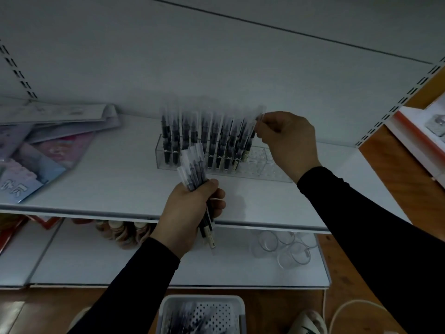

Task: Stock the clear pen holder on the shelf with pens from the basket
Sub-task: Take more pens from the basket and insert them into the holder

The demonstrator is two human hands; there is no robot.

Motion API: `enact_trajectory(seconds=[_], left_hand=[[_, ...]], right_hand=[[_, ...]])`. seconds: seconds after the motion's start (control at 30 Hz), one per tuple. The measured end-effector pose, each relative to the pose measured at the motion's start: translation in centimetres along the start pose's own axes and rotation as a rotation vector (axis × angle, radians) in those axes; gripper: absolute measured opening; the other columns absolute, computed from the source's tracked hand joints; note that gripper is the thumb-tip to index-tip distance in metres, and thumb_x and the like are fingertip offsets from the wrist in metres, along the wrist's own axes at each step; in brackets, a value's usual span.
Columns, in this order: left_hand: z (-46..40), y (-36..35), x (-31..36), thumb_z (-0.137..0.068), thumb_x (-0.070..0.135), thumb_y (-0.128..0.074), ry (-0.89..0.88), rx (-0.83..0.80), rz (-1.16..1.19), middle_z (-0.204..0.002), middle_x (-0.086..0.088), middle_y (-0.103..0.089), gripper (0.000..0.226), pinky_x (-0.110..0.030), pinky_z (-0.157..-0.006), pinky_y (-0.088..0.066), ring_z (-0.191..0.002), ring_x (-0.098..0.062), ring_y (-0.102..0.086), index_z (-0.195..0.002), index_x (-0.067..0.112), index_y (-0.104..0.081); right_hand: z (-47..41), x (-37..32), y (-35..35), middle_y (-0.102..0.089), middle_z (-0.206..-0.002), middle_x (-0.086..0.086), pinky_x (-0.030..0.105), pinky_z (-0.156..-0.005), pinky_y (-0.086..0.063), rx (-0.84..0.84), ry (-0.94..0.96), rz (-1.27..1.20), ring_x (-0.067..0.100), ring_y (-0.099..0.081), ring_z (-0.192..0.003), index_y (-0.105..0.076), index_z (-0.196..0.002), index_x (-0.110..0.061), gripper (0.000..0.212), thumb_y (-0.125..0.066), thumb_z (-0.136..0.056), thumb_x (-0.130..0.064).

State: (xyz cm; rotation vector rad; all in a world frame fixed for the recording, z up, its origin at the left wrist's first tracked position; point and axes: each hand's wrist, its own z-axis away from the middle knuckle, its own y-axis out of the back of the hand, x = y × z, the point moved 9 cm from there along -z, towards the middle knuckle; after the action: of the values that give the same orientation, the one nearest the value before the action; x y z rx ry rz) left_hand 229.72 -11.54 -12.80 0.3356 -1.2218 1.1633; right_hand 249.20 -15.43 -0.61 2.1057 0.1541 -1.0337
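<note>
- Left hand (190,208) raised in front of the shelf (277,203) edge, palm turned in, grip clenched around a bundle of pens (196,174), tips fanning upward.
- Right hand (286,141) reaches in from the right, wrist bent, grip pinching the top of one wrapped pen (252,126) at the end of the row.
- Clear pen holder (262,165) sits mid-shelf, left and middle filled with upright pens, right end bare.
- Basket (202,314) below on the floor, more pens inside.
</note>
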Motion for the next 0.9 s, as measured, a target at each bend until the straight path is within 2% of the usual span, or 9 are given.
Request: enact_trajectory(seconds=[0.13,0.23,0.3,0.43,0.53,0.6,0.7,0.8,0.9], left_hand=[[0.1,0.0,0.1,-0.094,0.014,-0.057,-0.002,-0.008,-0.008,-0.070,-0.006,-0.065,0.008,-0.027,-0.054,-0.051,-0.056,-0.015,-0.061,-0.090,0.008,-0.060],[0.1,-0.1,0.1,-0.094,0.014,-0.057,-0.003,-0.008,-0.007,-0.070,-0.006,-0.066,0.007,-0.027,-0.054,-0.052,-0.055,-0.015,-0.062,-0.090,0.008,-0.060],[0.1,-0.1,0.1,-0.094,0.014,-0.057,0.007,-0.011,-0.001,-0.070,-0.007,-0.065,0.007,-0.026,-0.053,-0.051,-0.056,-0.016,-0.061,-0.089,0.008,-0.060],[0.1,-0.4,-0.5,-0.094,0.013,-0.058,0.054,-0.047,-0.004,-0.069,-0.006,-0.065,0.008,-0.026,-0.051,-0.051,-0.052,-0.014,-0.061,-0.088,0.008,-0.059],[0.2,-0.9,-1.0,-0.094,0.013,-0.059,0.087,-0.093,-0.028,-0.066,-0.006,-0.064,0.009,-0.025,-0.048,-0.050,-0.051,-0.014,-0.060,-0.087,0.007,-0.060],[0.4,-1.2,-1.3,-0.093,0.014,-0.059,0.112,-0.120,-0.050,-0.066,-0.006,-0.065,0.009,-0.025,-0.050,-0.051,-0.052,-0.016,-0.060,-0.089,0.006,-0.061],[0.8,-1.9,-1.8,-0.092,0.014,-0.060,0.132,-0.160,-0.108,-0.065,-0.006,-0.067,0.010,-0.027,-0.053,-0.050,-0.052,-0.017,-0.059,-0.086,0.006,-0.061],[1.3,-2.7,-2.3,-0.092,0.011,-0.060,0.149,-0.211,-0.191,-0.065,-0.006,-0.066,0.009,-0.029,-0.054,-0.047,-0.052,-0.016,-0.058,-0.084,0.007,-0.061],[1.5,-3.2,-2.5,-0.093,0.012,-0.059,0.157,-0.245,-0.207,-0.067,-0.006,-0.067,0.008,-0.028,-0.053,-0.048,-0.054,-0.016,-0.059,-0.087,0.008,-0.062]], right_hand=[[0.2,0.2,-0.4,-0.067,-0.079,-0.007,0.003,-0.071,-0.046,-0.008,-0.008,0.021,-0.001,-0.061,-0.071,-0.073,-0.094,-0.013,0.013,-0.065,-0.090,-0.021],[0.6,0.7,-0.8,-0.068,-0.082,-0.006,0.005,-0.072,-0.047,-0.023,-0.029,0.031,-0.001,-0.061,-0.072,-0.073,-0.096,-0.013,0.013,-0.065,-0.090,-0.021],[0.8,1.1,-0.8,-0.070,-0.082,-0.005,0.008,-0.072,-0.049,-0.026,-0.053,0.031,0.001,-0.062,-0.072,-0.073,-0.095,-0.014,0.013,-0.065,-0.090,-0.023],[1.2,1.5,-0.9,-0.067,-0.082,-0.010,-0.002,-0.064,-0.040,-0.062,-0.091,0.068,-0.008,-0.058,-0.072,-0.072,-0.093,-0.015,0.016,-0.067,-0.089,-0.029],[2.7,1.7,-0.3,-0.070,-0.079,-0.009,0.001,-0.062,-0.042,-0.060,-0.149,0.065,0.000,-0.063,-0.072,-0.071,-0.083,-0.019,0.024,-0.064,-0.089,-0.041],[4.4,1.8,-1.0,-0.071,-0.075,-0.005,0.010,-0.064,-0.048,-0.171,-0.203,0.024,0.006,-0.066,-0.070,-0.070,-0.079,-0.022,0.028,-0.062,-0.088,-0.047],[7.6,1.4,-3.7,-0.073,-0.081,-0.005,0.020,-0.070,-0.054,-0.445,-0.289,-0.106,0.005,-0.067,-0.073,-0.070,-0.085,-0.027,0.018,-0.066,-0.086,-0.045],[8.8,1.6,-4.7,-0.073,-0.086,-0.004,0.020,-0.073,-0.055,-0.493,-0.296,-0.152,0.006,-0.067,-0.078,-0.072,-0.092,-0.023,0.016,-0.069,-0.085,-0.037],[9.2,2.6,-4.7,-0.073,-0.083,0.003,0.021,-0.071,-0.057,-0.479,-0.400,-0.265,0.012,-0.069,-0.076,-0.072,-0.091,-0.015,0.014,-0.071,-0.085,-0.028]])
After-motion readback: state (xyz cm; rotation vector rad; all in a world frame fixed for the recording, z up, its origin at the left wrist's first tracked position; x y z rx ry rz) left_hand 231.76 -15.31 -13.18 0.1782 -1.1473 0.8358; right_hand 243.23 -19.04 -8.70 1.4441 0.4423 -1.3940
